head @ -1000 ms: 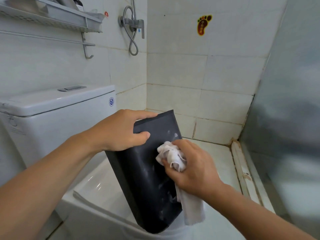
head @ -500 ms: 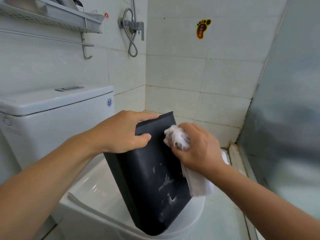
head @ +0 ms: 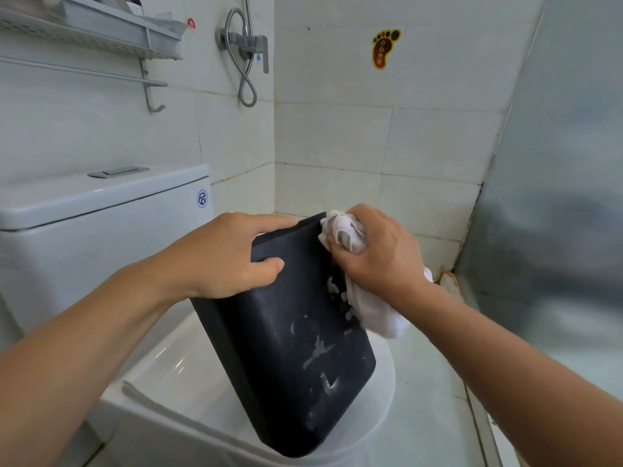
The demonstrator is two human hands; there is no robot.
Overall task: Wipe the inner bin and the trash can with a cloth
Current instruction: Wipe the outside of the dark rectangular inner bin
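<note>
At the centre of the frame, the left hand (head: 229, 254) grips the top rim of a tilted black bin (head: 290, 348) propped on a closed toilet lid (head: 175, 365), apparently steadying it while the right hand (head: 377, 254) clutches a bunched white cloth (head: 344, 230) against its upper right edge.

At centre frame the inner bin (head: 290, 338) stands tilted on the toilet lid (head: 175, 375). The left hand (head: 222, 257) holds its upper left rim; the right hand (head: 377, 254) presses the cloth (head: 344, 230) against its upper right corner. The cistern (head: 101, 224) sits left, the shelf (head: 101, 32) upper left.
</note>
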